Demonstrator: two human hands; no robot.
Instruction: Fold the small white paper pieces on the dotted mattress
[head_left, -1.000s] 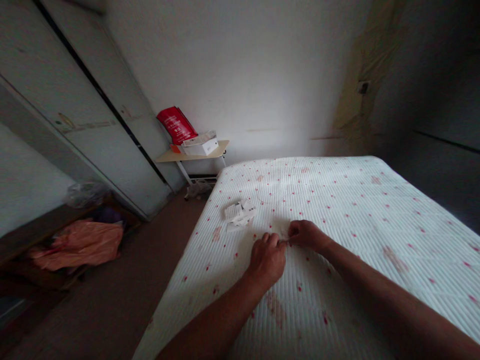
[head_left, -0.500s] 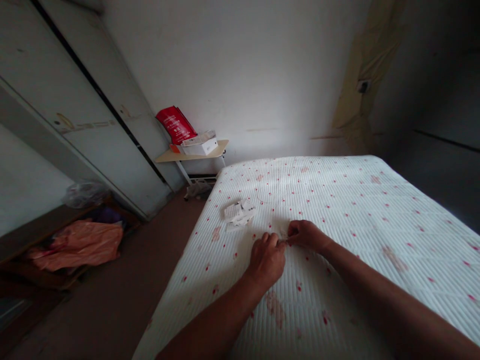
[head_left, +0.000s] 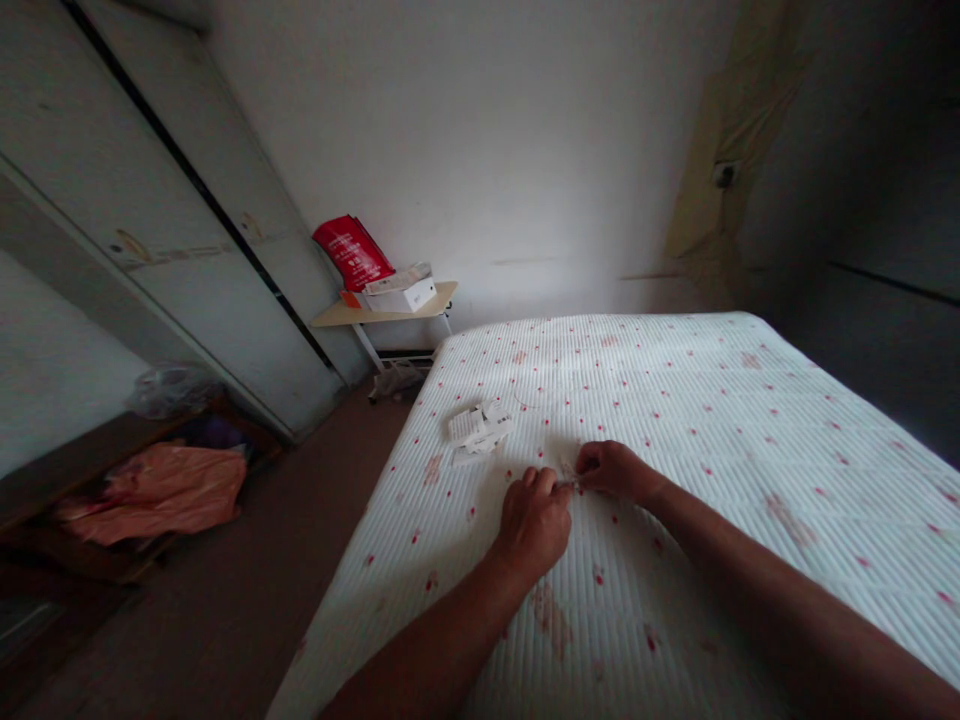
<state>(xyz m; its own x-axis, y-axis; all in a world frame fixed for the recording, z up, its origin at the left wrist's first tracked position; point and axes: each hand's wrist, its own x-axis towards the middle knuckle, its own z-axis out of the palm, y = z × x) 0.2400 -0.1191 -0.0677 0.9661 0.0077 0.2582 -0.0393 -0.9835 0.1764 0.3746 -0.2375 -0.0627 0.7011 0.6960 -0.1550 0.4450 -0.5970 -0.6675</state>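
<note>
Over the middle of the bed, my left hand [head_left: 535, 515] is closed, its fingers curled round one end of a small pale, see-through piece [head_left: 568, 480]. My right hand [head_left: 611, 467] pinches at the other end of that piece, a short gap from the left. Its kind is too small and too covered by fingers to name. Beyond my left hand, torn white printed paper or card pieces [head_left: 480, 428] lie in a loose heap. Beneath everything is a white ribbed bedspread [head_left: 705, 420] dotted with red and pinkish motifs.
Past the bed's far left corner stands a small table [head_left: 341, 316] bearing a red bag [head_left: 352, 252] and a white box [head_left: 409, 294]. An orange plastic bag [head_left: 169, 490] lies on a low wooden shelf at left, near the wardrobe doors [head_left: 217, 270].
A bit more of the small pale piece shows between my hands. Both hands are otherwise nearly where they were, and the paper heap has stayed put.
</note>
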